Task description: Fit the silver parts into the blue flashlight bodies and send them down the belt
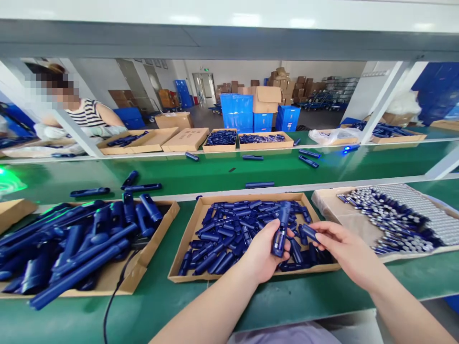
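My left hand (264,252) grips a dark blue tube-shaped plastic housing (280,234), held upright over the middle cardboard tray (186,267). My right hand (343,252) pinches a small dark blue plastic part (309,232) between thumb and fingers, just right of the housing and apart from it. The middle tray is full of several small blue plastic pieces (229,229).
A left cardboard tray (138,277) holds several long blue housings (82,248), with a black cable (114,296) beside it. At right, a tray (324,200) holds silver-and-blue cylinders (398,215). A green conveyor (215,172) carries loose blue parts. A person in a striped top (86,114) sits across it.
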{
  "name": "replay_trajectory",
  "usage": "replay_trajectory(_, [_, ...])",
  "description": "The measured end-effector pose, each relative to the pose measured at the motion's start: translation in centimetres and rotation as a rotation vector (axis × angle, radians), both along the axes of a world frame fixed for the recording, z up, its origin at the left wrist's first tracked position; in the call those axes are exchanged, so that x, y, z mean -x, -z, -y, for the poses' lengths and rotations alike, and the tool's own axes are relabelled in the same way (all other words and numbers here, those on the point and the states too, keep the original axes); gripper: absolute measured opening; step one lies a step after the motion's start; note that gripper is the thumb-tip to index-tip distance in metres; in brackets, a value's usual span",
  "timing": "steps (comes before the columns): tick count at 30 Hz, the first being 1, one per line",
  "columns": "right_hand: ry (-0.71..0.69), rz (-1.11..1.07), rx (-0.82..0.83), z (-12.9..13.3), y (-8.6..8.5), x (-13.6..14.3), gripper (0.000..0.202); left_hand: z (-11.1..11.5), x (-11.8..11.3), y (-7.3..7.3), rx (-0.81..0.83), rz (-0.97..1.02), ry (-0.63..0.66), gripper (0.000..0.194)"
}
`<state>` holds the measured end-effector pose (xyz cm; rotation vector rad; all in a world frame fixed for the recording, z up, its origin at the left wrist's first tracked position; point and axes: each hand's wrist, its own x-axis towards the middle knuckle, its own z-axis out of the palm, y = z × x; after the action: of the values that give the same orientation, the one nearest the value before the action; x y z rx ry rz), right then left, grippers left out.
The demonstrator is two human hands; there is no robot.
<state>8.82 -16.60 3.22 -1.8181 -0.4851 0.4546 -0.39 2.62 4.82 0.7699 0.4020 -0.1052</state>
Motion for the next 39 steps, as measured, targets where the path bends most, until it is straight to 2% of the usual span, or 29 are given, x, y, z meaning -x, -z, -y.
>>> replay_trajectory(3, [-0.043, 0.175, 0.03, -1.1, -1.2, 1.5, 0.038, 0.3, 0.1, -0.2, 0.049, -0.022, 0.021, 0.024])
replay_trajectory(7, [-0.137, 0.41, 0.112, -2.7, -2.5, 2.4, 0.028, 0.3, 0.2, -0.2, 0.034, 0.003, -0.018, 0.035])
replay_trajectory(14, [-0.13, 0.477, 0.063, -4.4, -2.2, 3.0, 0.021, 0.2, 0.1, -0.1, -0.005, 0.028, 0.002, 0.035])
replay_trajectory(22, [-0.278, 0.566, 0.094, -3.8, -3.4, 2.0, 0.017, 0.1, 0.2, 0.1, 0.002, 0.093, 0.08, 0.027])
replay_trajectory(25, [-0.326, 0.609, 0.12, -3.8, -3.3, 2.1, 0.018, 0.1, 0.1, 0.5, 0.002, 0.134, 0.148, 0.022])
replay_trajectory(27, [-0.334, 0.716, 0.124, -4.0, -3.0, 2.6, 0.02, 0.2, 0.1, 0.7, 0.012, 0.149, 0.152, 0.021])
replay_trajectory(30, [-0.243, 0.918, 0.131, -4.5, -2.4, 3.5, 0.023, 0.3, 0.0, 0.9, 0.045, 0.12, 0.116, 0.034])
replay_trajectory(33, [0.022, 0.988, 0.076, -4.5, -2.1, 4.1, 0.026, 0.3, 0.1, 0.8, 0.031, 0.12, 0.128, 0.047])
replay_trajectory(36, [0.274, 0.975, 0.016, -3.3, -1.9, 4.0, 0.021, 0.0, 0.2, 0.6, -0.022, 0.164, 0.113, 0.04])
replay_trajectory(39, [0.285, 1.045, 0.058, -0.8, -0.7, 4.1, 0.02, -0.2, 0.1, 0.4, -0.052, 0.176, 0.058, 0.033])
